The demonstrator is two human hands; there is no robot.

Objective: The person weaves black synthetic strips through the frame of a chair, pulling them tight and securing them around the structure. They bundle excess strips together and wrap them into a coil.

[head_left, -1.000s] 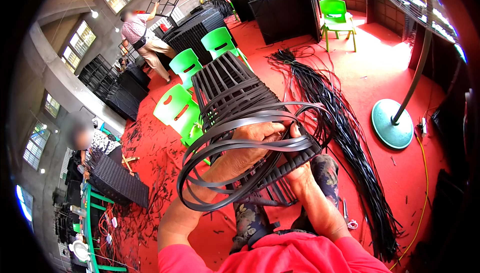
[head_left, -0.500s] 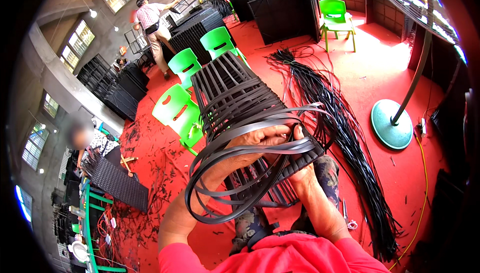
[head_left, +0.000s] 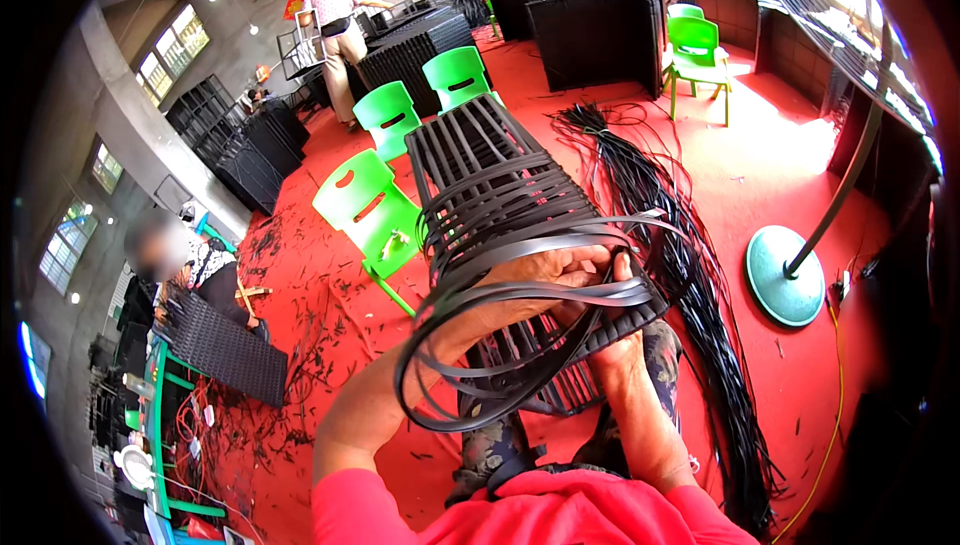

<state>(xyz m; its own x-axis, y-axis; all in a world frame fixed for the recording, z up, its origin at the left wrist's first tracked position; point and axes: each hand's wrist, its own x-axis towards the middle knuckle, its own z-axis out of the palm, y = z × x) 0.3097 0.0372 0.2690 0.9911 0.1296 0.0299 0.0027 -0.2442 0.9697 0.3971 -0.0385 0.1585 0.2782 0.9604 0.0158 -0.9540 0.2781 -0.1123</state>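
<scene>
No lettering or numbers can be read.

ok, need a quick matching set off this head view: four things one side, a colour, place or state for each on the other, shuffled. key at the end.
Things
1. flat dark strips
2. long strand bundle
3. round stand base
4. chair nearest the person

Colour, place or state
A. bright green, with cut-out slots in its back
B. in wide loops about the left hand and forearm
C. teal
D. stretched out along the red floor

Pairs: 1-B, 2-D, 3-C, 4-A
</scene>
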